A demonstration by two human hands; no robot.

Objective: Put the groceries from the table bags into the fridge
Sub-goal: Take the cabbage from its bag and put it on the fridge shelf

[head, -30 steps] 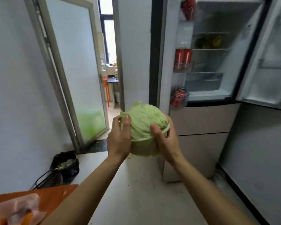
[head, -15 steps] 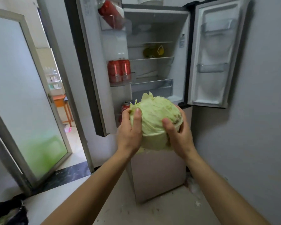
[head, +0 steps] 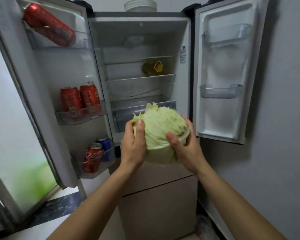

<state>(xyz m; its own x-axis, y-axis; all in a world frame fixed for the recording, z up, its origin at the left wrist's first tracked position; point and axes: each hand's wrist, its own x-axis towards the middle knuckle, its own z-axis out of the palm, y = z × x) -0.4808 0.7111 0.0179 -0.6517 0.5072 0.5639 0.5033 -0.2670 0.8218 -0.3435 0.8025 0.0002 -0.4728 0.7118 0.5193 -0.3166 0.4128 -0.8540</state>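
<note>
Fingers (head: 140, 130) of the left hand (head: 133, 149) are spread wide and curled against one side of the cabbage (head: 160, 125), with the thumb laid up its near face. The right hand (head: 187, 151) mirrors this on the other side, thumb pressed low near the cut base, fingers wrapped behind. Both hands clamp the head between them; nothing else is touched.

The cabbage is held in the air in front of the fridge (head: 139, 28), level with its bottom drawer (head: 123, 116) and not yet inside. Both fridge doors stand open.

Recommended procedure for the placing step:
- Keep both palms at the widest part of the head; it looks heavy and round, and would likely roll from a one-handed hold.
- Raise it to a fridge shelf (head: 139, 78) and pass it over the front lip before lowering.
- Watch the loose top leaves, which could snag on the shelf above.
- Set the flat base down, and open the fingers only once the shelf bears the weight.
- The drawer would need a free hand, so a shelf seems the simpler target.

A yellow bottle (head: 152, 68) lies at the back of the fridge's upper shelf. Cans (head: 80, 99) stand in the fridge's left door.
</note>
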